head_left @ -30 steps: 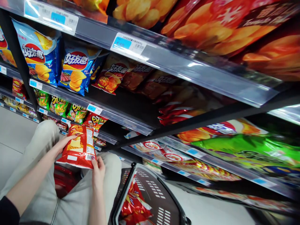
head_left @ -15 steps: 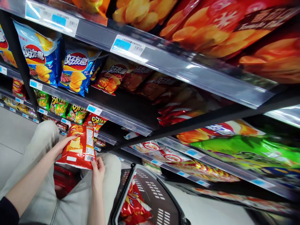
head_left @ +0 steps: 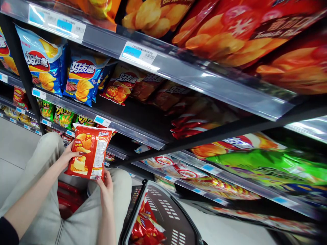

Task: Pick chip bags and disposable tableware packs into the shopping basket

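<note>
Between both hands, above my knees, is a red bag of chips [head_left: 88, 153] with its printed back panel facing me. My left hand [head_left: 66, 156] grips its left side, the thumb lying across the front. At the lower right corner my right hand [head_left: 104, 183] pinches the bag, thumb in front and the other fingers partly hidden behind. The bag's top edge overlaps the lower shelf, where green snack bags [head_left: 63, 116] stand.
A dark shopping basket [head_left: 178, 211] stands to the right of my knee, with red bags [head_left: 146, 221] inside. Blue chip bags [head_left: 83, 76] and red ones [head_left: 121, 83] stand on the middle shelf. An upper shelf edge [head_left: 166, 73] juts out overhead.
The chip bag has tilted up, so its top edge and more of its back now show. Both hands still hold it, and my right hand has shifted slightly.
</note>
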`<state>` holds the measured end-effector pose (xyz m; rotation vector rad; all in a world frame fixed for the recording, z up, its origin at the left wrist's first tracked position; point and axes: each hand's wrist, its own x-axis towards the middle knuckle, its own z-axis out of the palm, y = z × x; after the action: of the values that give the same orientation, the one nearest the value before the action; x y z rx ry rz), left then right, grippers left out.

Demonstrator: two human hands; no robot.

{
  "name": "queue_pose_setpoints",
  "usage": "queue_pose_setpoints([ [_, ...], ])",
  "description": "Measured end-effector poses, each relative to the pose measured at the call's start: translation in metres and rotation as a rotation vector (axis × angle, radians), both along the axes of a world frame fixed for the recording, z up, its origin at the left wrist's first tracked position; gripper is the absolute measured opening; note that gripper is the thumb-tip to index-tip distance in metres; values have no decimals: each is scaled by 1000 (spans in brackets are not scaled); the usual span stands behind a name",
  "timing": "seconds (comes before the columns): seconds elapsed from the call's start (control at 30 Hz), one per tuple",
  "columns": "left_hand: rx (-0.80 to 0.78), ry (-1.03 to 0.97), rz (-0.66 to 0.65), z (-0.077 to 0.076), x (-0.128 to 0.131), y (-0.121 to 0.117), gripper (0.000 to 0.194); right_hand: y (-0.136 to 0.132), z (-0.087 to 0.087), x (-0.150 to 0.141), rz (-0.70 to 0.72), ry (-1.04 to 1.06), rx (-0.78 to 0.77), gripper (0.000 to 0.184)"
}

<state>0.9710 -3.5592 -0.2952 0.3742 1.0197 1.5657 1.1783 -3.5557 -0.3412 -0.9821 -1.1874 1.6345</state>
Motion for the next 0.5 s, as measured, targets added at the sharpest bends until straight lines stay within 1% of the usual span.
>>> queue_pose_setpoints([
  [0.13,24,14,1,1,0,0,90,1,0,0,-2,-18,18,39],
  [0.27,26,17,-16,1,0,-2,95,1,1,0,-5,-20,-26,48],
  [0.33,14,20,-29,0,1,-3,93,0,3,-2,-13,-52,-44,47],
  [0.37,14,30,-23,-1,3,-3,90,-1,5,-3,-42,-84,-38,46],
  [0.43,44,86,25,-4,7,-2,79,-6,8,-8,-159,-208,47,44],
  [0.47,64,108,57,-6,9,0,73,-9,10,-11,-239,-302,138,43],
  [0.5,75,94,90,-8,12,1,67,-13,12,-16,-322,-412,264,41],
])
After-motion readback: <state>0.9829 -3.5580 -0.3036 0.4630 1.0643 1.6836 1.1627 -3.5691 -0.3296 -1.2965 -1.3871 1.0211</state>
